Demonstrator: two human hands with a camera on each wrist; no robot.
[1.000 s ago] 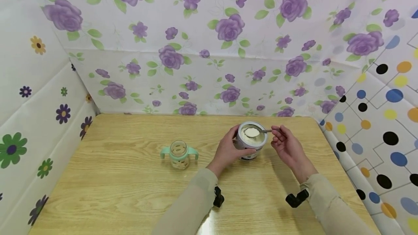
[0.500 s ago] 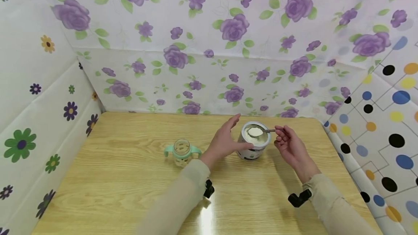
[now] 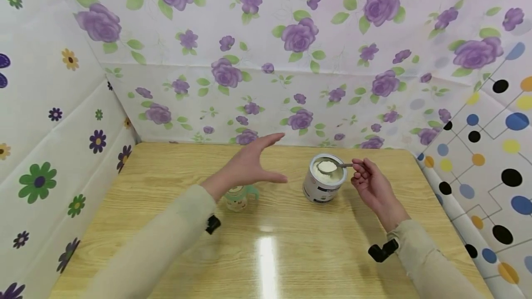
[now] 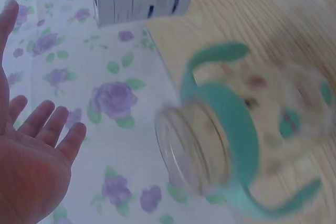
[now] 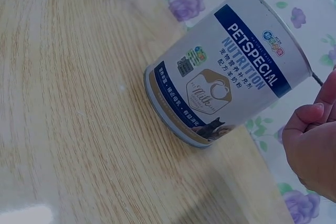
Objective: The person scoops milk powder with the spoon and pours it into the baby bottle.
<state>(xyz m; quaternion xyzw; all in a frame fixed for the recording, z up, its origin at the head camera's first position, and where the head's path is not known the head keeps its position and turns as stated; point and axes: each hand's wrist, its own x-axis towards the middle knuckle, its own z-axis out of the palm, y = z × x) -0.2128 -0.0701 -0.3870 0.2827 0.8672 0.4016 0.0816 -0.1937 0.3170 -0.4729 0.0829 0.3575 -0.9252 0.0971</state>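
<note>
A milk powder can (image 3: 322, 189) stands upright and uncovered on the table, pale powder inside; its printed label faces the right wrist view. Just right of it, my right hand (image 3: 376, 193) pinches the handle of a spoon (image 3: 346, 165), whose bowl carries heaped powder over the can's mouth. My left hand (image 3: 249, 165) is in the air above a baby bottle (image 3: 238, 202), thumb and fingers spread wide with nothing between them. In the left wrist view the bottle (image 4: 210, 135) shows an uncapped glass neck and a mint-green collar with two handles. From the head, my left hand and wrist cover part of it.
The wooden table (image 3: 291, 253) ends at the back against a floral cloth wall (image 3: 266, 86). Patterned cloth also closes off the left and right sides. Dark wrist cameras are strapped to both sleeves.
My left hand has let go of the can and moved left, over to the bottle. The right hand and the loaded spoon have stayed over the can.
</note>
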